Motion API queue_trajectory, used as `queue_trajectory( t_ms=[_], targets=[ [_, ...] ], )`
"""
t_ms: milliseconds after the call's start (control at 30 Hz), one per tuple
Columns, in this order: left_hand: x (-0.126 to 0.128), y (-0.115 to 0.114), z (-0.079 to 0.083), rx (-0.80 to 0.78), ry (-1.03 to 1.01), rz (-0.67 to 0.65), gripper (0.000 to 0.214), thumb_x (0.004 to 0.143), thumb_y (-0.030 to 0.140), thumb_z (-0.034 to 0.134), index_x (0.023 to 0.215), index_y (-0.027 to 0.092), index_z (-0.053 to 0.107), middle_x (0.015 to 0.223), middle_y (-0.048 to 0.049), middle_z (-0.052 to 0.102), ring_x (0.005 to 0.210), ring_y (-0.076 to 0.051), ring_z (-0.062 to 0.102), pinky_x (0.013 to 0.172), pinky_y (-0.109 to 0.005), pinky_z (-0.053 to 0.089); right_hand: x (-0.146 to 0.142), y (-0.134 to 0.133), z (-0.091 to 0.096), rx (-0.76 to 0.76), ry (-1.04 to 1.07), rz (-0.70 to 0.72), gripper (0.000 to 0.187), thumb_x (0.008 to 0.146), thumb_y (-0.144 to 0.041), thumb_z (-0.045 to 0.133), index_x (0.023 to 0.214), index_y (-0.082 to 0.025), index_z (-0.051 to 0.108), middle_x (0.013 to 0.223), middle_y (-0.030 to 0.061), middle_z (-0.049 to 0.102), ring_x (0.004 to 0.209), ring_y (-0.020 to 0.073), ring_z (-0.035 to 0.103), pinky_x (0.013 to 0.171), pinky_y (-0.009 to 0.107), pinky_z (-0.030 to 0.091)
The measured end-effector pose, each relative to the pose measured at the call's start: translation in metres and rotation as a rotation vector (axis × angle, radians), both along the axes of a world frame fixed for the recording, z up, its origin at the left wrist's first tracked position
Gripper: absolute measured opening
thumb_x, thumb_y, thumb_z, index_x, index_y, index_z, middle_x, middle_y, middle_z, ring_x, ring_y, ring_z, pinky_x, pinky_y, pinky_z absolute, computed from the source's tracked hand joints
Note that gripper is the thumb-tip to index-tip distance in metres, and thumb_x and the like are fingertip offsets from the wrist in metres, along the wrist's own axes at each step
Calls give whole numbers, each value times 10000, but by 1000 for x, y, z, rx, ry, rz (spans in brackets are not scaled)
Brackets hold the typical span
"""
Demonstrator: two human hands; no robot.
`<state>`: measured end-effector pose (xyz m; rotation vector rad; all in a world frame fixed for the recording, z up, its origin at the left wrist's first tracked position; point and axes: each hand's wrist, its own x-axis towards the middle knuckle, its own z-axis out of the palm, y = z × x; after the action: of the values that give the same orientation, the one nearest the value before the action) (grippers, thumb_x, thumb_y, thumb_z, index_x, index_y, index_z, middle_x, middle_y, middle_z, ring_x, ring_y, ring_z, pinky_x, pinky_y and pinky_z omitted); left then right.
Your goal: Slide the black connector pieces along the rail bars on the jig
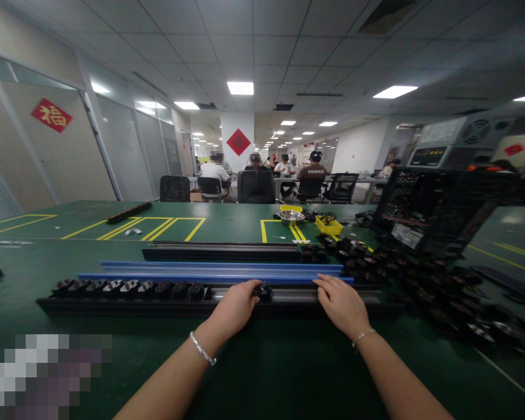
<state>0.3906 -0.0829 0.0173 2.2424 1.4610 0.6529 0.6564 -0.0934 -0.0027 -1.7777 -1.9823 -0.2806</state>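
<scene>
The left hand (238, 306) has its fingers bent against the left side of a small, black, block-shaped component (265, 291); the fingertips are partly turned from view, so whether they pinch it or only press it cannot be told. The component sits in a long black channel rail with a bare metallic floor (293, 296), between the two hands. The right hand (343, 303) is open, its fingers loosely extended over the rail toward the near edge of a long blue grooved rail (201, 271); contact there is unclear.

Along the black rail's left part stands a row of similar black blocks with paler tops (129, 287), their details blurred. The rail's right end passes behind the right hand and fades into shadow. Behind the blue rail lies another dark rail (219, 252).

To the right, a heap of black components (446, 297) spreads over the green worktop (114, 361), too dark and smeared to separate piece by piece. An open black computer case (437, 201) stands behind it, its interior murky. A pixelated patch covers the lower left corner.
</scene>
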Motion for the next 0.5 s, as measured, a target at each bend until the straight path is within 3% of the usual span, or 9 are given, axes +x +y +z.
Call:
queue_trajectory(
  t_ms=[500],
  targets=[
    [-3,4,-9,-21,-78,-89,383,831,189,475,1210,229,514,1180,-25,614,1092,-154,558,960,-276,405,1,1,-1,16,-10,12,366,824,-243,370,1046,-207,659,1175,45,604,1108,185,513,974,368,371]
  ],
)
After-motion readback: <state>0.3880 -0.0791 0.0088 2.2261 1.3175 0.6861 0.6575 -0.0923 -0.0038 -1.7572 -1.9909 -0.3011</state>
